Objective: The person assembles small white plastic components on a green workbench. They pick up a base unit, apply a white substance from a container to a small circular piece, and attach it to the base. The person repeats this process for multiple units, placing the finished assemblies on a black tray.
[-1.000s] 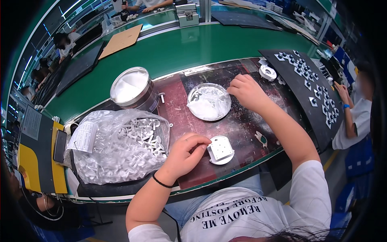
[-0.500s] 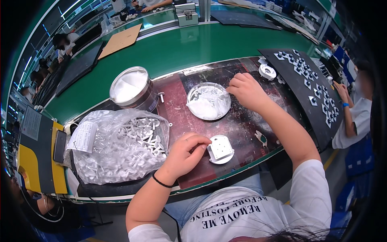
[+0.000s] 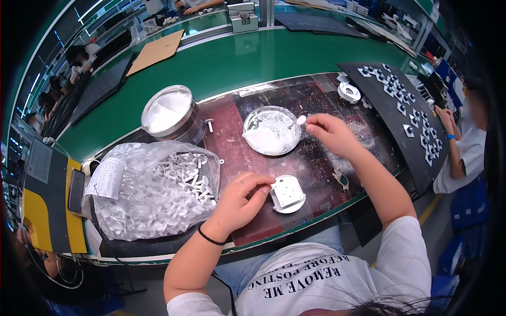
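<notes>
My left hand (image 3: 241, 203) is closed, thumb and forefinger at the left edge of a white round plastic housing (image 3: 288, 194). That housing lies on the bench, its raised square block with small holes facing up. Between the fingertips of my right hand (image 3: 331, 135) is a small white disc-headed plastic pin (image 3: 301, 120), held just off the right rim of a round metal tray (image 3: 246, 120). White powder and a sheet of clear film lie in the tray. Similar white pins (image 3: 182, 171) fill an open clear plastic bag (image 3: 142, 210) left of my left hand.
Behind the bag stands a metal tin (image 3: 184, 129) holding white material, with a loose white pin (image 3: 210, 125) beside it. A white ring-shaped part (image 3: 349, 92) lies at the far right. A black board (image 3: 392, 113) carries several small assemblies, near a co-worker's hands (image 3: 447, 120).
My right hand has drawn back a little toward me from the tray's far right rim, and the white pin in its fingers now shows. My left hand and the housing are nearly unmoved.
</notes>
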### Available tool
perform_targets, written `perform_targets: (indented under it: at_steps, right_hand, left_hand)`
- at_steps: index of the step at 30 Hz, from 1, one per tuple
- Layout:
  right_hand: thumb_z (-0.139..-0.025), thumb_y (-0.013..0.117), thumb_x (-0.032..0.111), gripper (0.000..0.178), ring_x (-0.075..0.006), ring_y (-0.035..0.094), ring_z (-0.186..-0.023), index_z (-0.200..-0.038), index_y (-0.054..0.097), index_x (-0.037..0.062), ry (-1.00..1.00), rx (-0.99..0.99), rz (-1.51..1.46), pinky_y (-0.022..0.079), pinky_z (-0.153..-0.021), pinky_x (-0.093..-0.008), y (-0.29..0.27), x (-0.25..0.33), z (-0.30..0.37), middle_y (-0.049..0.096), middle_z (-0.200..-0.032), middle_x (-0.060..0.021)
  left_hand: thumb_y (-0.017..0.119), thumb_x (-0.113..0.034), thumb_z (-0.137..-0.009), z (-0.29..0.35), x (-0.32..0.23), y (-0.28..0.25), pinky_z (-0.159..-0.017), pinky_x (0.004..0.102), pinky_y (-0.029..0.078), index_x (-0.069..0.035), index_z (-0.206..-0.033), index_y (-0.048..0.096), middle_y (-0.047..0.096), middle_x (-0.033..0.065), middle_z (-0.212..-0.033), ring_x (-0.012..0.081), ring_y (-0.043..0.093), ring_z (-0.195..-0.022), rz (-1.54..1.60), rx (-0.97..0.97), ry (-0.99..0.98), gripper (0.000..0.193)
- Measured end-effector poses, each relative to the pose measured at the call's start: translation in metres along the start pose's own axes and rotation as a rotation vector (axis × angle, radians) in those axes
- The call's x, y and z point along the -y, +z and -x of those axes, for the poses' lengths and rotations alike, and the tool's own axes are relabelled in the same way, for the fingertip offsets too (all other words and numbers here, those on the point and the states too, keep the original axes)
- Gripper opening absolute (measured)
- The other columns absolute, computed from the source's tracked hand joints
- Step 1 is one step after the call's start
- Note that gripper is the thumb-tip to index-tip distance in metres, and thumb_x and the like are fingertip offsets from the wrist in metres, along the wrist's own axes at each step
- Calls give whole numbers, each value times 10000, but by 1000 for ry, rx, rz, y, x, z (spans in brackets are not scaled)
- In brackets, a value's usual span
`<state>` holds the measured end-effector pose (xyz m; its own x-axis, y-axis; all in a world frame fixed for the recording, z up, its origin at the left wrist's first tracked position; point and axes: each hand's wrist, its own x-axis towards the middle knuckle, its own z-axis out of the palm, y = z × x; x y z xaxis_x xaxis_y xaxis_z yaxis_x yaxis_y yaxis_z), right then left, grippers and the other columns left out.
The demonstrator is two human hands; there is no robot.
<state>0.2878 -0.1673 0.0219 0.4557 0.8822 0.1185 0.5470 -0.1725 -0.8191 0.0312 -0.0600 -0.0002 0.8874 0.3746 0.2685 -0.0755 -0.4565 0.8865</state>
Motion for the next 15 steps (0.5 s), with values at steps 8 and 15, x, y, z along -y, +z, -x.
perform_targets:
  at_steps: [8,15]
  right_hand:
    - [-875,610,94,208,-106,580,-894,-1059,603,-2,77,240,-573,458,-799,-256,30,13,50,623,-970,-45]
    - [-834,670,153,215,-129,575,-860,-1012,659,34,-10,286,-358,449,-758,-264,43,16,55,599,-915,-52]
  left_hand:
    - [788,-282,-668,2,3,11,-928,415,398,-46,-1401,228,516,166,-1211,320,513,-1080,-168,6,200,952]
    - [811,-335,-627,1,12,18,-988,453,330,-58,-1453,79,493,160,-1266,349,460,-1167,-281,74,243,1138]
